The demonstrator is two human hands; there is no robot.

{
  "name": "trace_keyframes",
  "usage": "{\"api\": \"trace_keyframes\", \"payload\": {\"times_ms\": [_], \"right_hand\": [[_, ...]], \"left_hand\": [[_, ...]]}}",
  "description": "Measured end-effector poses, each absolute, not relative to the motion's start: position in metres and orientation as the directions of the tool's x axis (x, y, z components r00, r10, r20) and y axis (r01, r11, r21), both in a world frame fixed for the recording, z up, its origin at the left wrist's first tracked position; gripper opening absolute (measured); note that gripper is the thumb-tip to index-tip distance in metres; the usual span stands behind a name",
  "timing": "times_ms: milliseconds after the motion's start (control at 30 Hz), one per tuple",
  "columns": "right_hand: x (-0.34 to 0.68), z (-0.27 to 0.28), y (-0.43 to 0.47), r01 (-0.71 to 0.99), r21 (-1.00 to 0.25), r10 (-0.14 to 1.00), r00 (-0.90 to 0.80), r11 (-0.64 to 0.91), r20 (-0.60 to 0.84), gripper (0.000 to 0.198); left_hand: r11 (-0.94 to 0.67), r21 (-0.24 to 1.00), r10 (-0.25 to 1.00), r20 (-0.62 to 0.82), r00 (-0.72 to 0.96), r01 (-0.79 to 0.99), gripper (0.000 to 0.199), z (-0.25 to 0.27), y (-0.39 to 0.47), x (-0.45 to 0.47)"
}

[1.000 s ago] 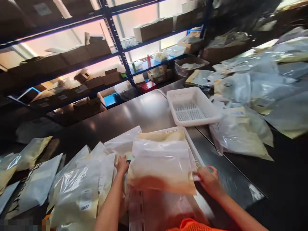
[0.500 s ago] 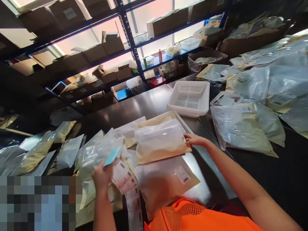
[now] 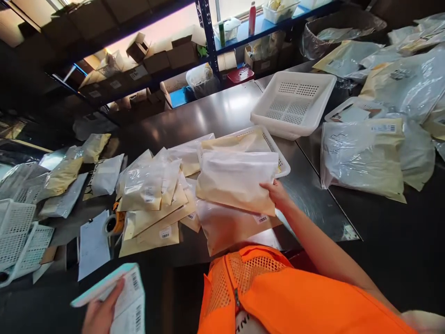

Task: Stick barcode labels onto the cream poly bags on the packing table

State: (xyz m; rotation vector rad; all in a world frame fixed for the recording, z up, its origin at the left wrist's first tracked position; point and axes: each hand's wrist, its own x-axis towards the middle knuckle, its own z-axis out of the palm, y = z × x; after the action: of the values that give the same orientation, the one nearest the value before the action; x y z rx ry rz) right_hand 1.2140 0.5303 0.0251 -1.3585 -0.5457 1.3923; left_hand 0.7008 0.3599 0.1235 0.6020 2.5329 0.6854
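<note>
My left hand (image 3: 104, 306) is closed on a strip of barcode labels (image 3: 130, 297) with a pale blue-green edge, low at the left and off the table's front. My right hand (image 3: 276, 192) grips the right edge of a plastic mailing bag (image 3: 236, 178), white above and tan below. That bag lies tilted over another tan bag (image 3: 225, 227) with a barcode label at its right. Behind it, a white basket (image 3: 283, 162) holds a further tan bag (image 3: 243, 141). Several labelled bags (image 3: 149, 185) are heaped to the left.
A white perforated basket (image 3: 259, 118) stands at the back of the metal table. Filled bags (image 3: 361, 157) lie at the right. At the left are a tape dispenser (image 3: 118, 222), a paper sheet (image 3: 93, 246) and white baskets (image 3: 15, 227). Shelves with boxes (image 3: 162, 65) rise behind.
My left hand has moved down and left with the labels, away from the heaped bags. My right hand still holds the bag's right side. The view has tipped down.
</note>
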Motion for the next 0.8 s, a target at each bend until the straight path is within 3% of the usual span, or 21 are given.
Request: {"api": "trace_keyframes", "payload": {"times_ms": [67,133,233,367,500,567,667,733,800], "right_hand": [[1.196,0.024,0.509,-0.423,-0.822,0.877,0.119,-0.38,-0.466,0.044],[1.184,0.016,0.492,-0.443,-0.779,0.869,-0.001,-0.444,-0.495,0.043],[1.173,-0.005,0.477,-0.272,-0.826,0.861,-0.024,-0.494,-0.507,0.04],[1.167,-0.021,0.467,0.144,-0.893,0.901,0.148,-0.427,-0.407,0.035],[1.156,0.006,0.463,0.392,-0.892,0.95,0.291,-0.225,-0.112,0.06],[1.144,0.03,0.464,0.392,-0.915,0.994,0.093,-0.09,-0.058,0.065],[1.116,0.058,0.464,0.287,-0.953,0.922,-0.335,-0.099,-0.197,0.066],[1.097,0.063,0.464,0.264,-0.949,0.834,-0.474,-0.171,-0.282,0.059],[1.084,0.057,0.463,0.235,-0.946,0.8,-0.51,-0.225,-0.317,0.038]], "left_hand": [[0.828,0.545,0.482,-0.565,-0.669,0.136,0.042,0.111,0.368,0.735],[0.778,0.626,0.591,-0.695,-0.41,0.061,0.049,0.094,0.376,0.764],[0.702,0.711,0.712,-0.696,-0.095,0.045,0.05,0.069,0.387,0.787],[0.646,0.761,0.763,-0.642,-0.072,0.055,0.051,0.056,0.41,0.802],[0.6,0.791,0.791,-0.609,0.057,0.115,0.037,0.064,0.435,0.824],[0.582,0.794,0.777,-0.607,0.169,0.175,0.033,0.067,0.446,0.836],[0.466,0.812,0.761,-0.57,0.309,0.351,0.034,0.07,0.454,0.853],[0.347,0.815,0.741,-0.542,0.397,0.464,0.03,0.071,0.456,0.861],[0.268,0.808,0.698,-0.538,0.473,0.524,0.026,0.072,0.458,0.865]]}}
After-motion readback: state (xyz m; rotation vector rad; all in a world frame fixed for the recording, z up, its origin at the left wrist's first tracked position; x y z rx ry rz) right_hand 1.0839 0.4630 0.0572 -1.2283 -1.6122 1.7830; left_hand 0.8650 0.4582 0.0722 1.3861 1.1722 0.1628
